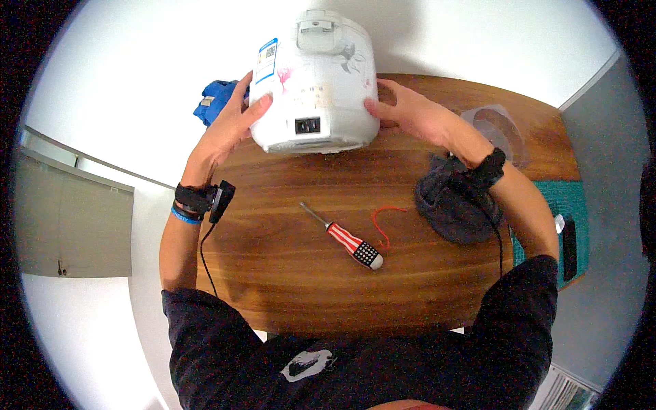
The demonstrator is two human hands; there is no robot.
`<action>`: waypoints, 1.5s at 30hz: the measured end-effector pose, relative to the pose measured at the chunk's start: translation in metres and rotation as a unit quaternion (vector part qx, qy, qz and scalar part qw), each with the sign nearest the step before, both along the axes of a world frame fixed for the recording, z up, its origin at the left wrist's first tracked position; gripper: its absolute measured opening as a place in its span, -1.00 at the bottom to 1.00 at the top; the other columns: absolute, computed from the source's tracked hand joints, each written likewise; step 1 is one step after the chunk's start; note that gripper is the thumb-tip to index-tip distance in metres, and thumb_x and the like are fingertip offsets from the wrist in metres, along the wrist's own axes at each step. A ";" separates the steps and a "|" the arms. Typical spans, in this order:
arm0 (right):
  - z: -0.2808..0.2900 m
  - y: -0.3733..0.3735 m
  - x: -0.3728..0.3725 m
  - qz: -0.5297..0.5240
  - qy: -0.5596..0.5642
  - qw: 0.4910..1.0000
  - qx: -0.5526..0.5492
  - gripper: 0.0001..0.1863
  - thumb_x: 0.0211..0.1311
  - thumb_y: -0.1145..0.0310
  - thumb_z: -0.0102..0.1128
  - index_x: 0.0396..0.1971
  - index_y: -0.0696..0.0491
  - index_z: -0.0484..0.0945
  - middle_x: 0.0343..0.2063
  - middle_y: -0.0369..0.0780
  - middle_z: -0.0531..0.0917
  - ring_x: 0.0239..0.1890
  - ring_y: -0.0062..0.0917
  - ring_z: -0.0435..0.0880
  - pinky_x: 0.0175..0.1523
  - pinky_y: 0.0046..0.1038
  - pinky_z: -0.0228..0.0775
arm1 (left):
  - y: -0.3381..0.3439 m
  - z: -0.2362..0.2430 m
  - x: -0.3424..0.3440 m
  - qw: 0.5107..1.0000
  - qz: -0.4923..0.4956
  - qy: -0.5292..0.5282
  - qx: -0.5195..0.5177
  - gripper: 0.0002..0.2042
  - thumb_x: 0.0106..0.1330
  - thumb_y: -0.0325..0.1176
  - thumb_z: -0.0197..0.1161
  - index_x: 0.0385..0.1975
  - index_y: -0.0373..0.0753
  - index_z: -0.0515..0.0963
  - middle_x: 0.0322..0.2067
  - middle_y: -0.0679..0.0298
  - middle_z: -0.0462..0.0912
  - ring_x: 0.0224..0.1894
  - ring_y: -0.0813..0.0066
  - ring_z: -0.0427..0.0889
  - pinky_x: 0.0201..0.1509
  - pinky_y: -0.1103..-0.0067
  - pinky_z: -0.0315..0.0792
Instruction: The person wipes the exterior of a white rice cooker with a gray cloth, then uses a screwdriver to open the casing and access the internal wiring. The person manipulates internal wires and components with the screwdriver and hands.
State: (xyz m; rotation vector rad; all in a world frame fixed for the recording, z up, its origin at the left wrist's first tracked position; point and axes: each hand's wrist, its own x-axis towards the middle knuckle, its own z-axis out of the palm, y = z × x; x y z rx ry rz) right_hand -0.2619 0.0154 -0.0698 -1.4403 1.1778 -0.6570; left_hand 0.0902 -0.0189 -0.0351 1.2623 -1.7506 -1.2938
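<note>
A white rice cooker (311, 75) with pink and grey flower prints is gripped between my two hands at the far side of the table. Its black power socket faces me, below a pale sticker. My left hand (240, 116) is pressed on its left side, thumb on the front face. On the opposite side my right hand (408, 113) clasps it, thumb also forward. Whether its base touches the table cannot be told. A screwdriver (347, 240) with a red, white and black handle lies nearer to me, beside a thin red cord (376, 222).
A dark grey cloth item (447, 208) lies under my right forearm. Behind it is a clear plastic piece (495, 126). At the right, a green mat (586, 225) bears a black flat object (569, 249). Something blue (216, 102) sits left of the cooker. A white wall stands behind.
</note>
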 end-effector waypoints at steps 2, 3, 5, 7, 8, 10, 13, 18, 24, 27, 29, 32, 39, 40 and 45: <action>-0.012 0.007 -0.005 -0.002 0.020 0.998 -0.058 0.27 0.28 -0.30 0.47 0.64 0.24 -0.03 0.45 0.15 0.44 0.47 -0.10 0.49 0.55 -0.11 0.35 | 0.000 -0.008 0.006 0.999 -0.026 0.004 -0.042 0.32 0.22 0.30 0.56 0.70 -0.33 -0.18 0.47 -0.26 0.36 0.56 -0.05 0.34 0.55 0.17 0.34; -0.016 0.011 -0.005 -0.004 0.030 0.996 -0.088 0.39 0.17 -0.37 0.54 0.64 0.28 -0.06 0.46 0.18 0.44 0.50 -0.08 0.47 0.57 -0.13 0.32 | 0.001 -0.010 0.008 0.997 -0.040 -0.001 -0.062 0.33 0.20 0.31 0.57 0.70 -0.33 -0.19 0.48 -0.26 0.35 0.58 -0.05 0.32 0.58 0.19 0.30; -0.014 0.017 -0.002 -0.001 0.027 0.995 -0.095 0.41 0.16 -0.31 0.58 0.64 0.28 -0.10 0.49 0.19 0.40 0.54 -0.05 0.41 0.59 -0.13 0.27 | 0.002 -0.014 0.011 0.994 -0.065 0.007 -0.092 0.36 0.18 0.28 0.61 0.70 -0.34 -0.23 0.51 -0.23 0.31 0.60 -0.04 0.28 0.62 0.20 0.24; -0.020 0.017 -0.003 -0.003 0.045 0.991 -0.125 0.42 0.14 -0.25 0.62 0.65 0.27 -0.15 0.51 0.21 0.37 0.56 -0.02 0.38 0.61 -0.13 0.24 | 0.002 -0.020 0.011 0.988 -0.093 0.034 -0.115 0.39 0.17 0.21 0.65 0.70 -0.33 -0.28 0.54 -0.19 0.26 0.62 -0.02 0.24 0.65 0.20 0.18; -0.030 0.012 -0.007 -0.008 0.065 0.986 -0.151 0.43 0.14 -0.21 0.65 0.66 0.26 -0.18 0.51 0.21 0.35 0.56 -0.01 0.37 0.62 -0.12 0.23 | 0.002 -0.025 0.010 0.987 -0.093 0.039 -0.123 0.40 0.14 0.17 0.68 0.70 -0.33 -0.30 0.56 -0.17 0.22 0.62 -0.01 0.22 0.66 0.21 0.18; -0.038 0.008 -0.012 0.001 0.070 0.980 -0.185 0.40 0.16 0.02 0.66 0.67 0.19 -0.27 0.55 0.20 0.28 0.59 -0.02 0.31 0.65 -0.10 0.17 | 0.006 -0.034 0.008 0.985 -0.095 0.044 -0.135 0.44 0.10 0.08 0.73 0.70 -0.32 -0.33 0.60 -0.12 0.14 0.64 0.02 0.19 0.66 0.21 0.16; -0.032 0.013 -0.014 0.038 0.038 0.975 -0.216 0.40 0.21 0.42 0.64 0.69 0.06 -0.42 0.62 0.16 0.13 0.64 -0.06 0.19 0.69 -0.07 0.07 | 0.021 -0.033 0.004 0.988 -0.100 0.006 -0.120 0.54 -0.01 -0.06 0.82 0.68 -0.29 -0.45 0.62 -0.04 0.08 0.66 0.08 0.13 0.69 0.22 0.12; -0.032 0.024 -0.009 0.030 0.079 0.967 -0.240 0.43 0.17 0.44 0.67 0.69 -0.06 -0.44 0.65 0.12 0.05 0.67 -0.05 0.14 0.71 0.00 0.02 | 0.026 -0.056 -0.001 0.947 -0.085 -0.170 -0.258 0.54 -0.08 -0.07 0.86 0.62 -0.41 -0.41 0.60 -0.15 0.01 0.66 0.05 0.07 0.72 0.31 0.03; -0.046 0.024 -0.021 0.032 0.071 0.966 -0.245 0.34 0.21 0.37 0.65 0.69 0.00 -0.33 0.64 0.13 0.10 0.66 -0.03 0.15 0.66 -0.02 0.19 | 0.025 -0.057 -0.007 0.913 -0.101 -0.217 -0.330 0.47 -0.01 -0.05 0.82 0.62 -0.39 -0.36 0.60 -0.19 0.01 0.66 0.00 0.09 0.73 0.26 0.05; -0.018 0.045 -0.021 0.045 0.205 0.953 -0.220 0.20 0.26 0.26 0.61 0.68 0.03 -0.13 0.59 0.15 0.22 0.61 0.00 0.28 0.60 -0.08 0.31 | 0.028 -0.051 0.004 0.956 -0.108 -0.146 -0.231 0.42 0.08 -0.05 0.77 0.66 -0.27 -0.37 0.61 -0.20 0.02 0.66 -0.07 0.11 0.71 0.14 0.10; -0.027 0.059 -0.053 0.100 0.373 0.869 -0.308 0.10 0.19 0.01 0.63 0.62 0.04 0.17 0.48 0.15 0.41 0.47 0.14 0.45 0.54 0.02 0.37 | 0.031 -0.039 0.009 0.969 -0.109 -0.083 -0.206 0.36 0.16 -0.01 0.71 0.68 -0.19 -0.35 0.62 -0.20 0.02 0.66 -0.13 0.12 0.70 0.07 0.12; 0.012 0.118 -0.066 0.170 0.523 0.799 -0.242 -0.14 0.21 0.08 0.56 0.45 0.07 0.41 0.33 0.13 0.54 0.22 0.12 0.68 0.33 0.03 0.57 | 0.040 -0.014 0.020 0.951 -0.109 -0.066 -0.283 0.23 0.31 0.10 0.56 0.71 -0.11 -0.29 0.64 -0.20 0.00 0.65 -0.22 0.12 0.68 0.03 0.14; 0.004 0.157 -0.070 0.166 0.586 0.766 -0.204 -0.39 0.31 0.53 0.24 0.39 0.05 0.42 0.25 0.05 0.60 0.12 -0.02 0.74 0.18 -0.09 0.68 | 0.038 0.042 -0.017 0.839 -0.185 -0.222 -0.461 -0.14 0.41 0.13 0.43 0.59 -0.13 0.25 0.63 -0.16 0.08 0.68 -0.21 0.05 0.69 0.09 0.10; 0.010 0.155 -0.072 0.170 0.562 0.789 -0.184 -0.37 0.30 0.52 0.28 0.39 0.05 0.42 0.24 0.04 0.60 0.15 -0.03 0.73 0.21 -0.07 0.67 | 0.038 0.042 -0.020 0.847 -0.191 -0.238 -0.435 -0.18 0.39 0.10 0.44 0.55 -0.16 0.31 0.62 -0.16 0.11 0.69 -0.24 0.01 0.70 0.06 0.05; 0.039 0.142 -0.080 0.028 0.419 0.836 -0.352 -0.20 0.09 0.47 0.49 0.40 0.06 0.40 0.24 -0.01 0.60 0.26 0.01 0.64 0.38 -0.06 0.52 | 0.039 0.035 -0.023 0.809 -0.185 -0.293 -0.475 -0.16 0.28 0.01 0.55 0.49 -0.21 0.33 0.62 -0.12 0.14 0.68 -0.36 -0.06 0.71 -0.02 -0.05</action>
